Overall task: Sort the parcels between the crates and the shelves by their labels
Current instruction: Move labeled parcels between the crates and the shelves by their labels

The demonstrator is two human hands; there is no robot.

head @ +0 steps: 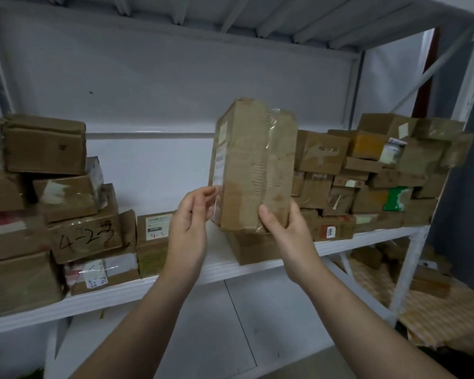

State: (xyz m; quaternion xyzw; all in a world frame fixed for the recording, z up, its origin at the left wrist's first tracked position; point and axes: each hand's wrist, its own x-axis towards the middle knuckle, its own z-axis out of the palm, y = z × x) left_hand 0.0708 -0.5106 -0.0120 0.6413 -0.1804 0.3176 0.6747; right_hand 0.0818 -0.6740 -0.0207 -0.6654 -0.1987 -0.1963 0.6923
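One upright parcel (253, 165): right hand (288, 231) clasps its bottom corner, left hand (188, 222) rests loose fingertips on its side. Two box stacks (66, 214) flank the grip on a white shelf (230, 270).

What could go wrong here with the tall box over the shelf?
1. The tall brown cardboard parcel stands upright, gripped only near its bottom by the right hand; the left hand just touches its side, so it could tip.
2. Set on the small flat cardboard box beneath, it would likely sit top-heavy.
3. It is close to the uneven stack of small parcels on the right; a nudge might topple some.
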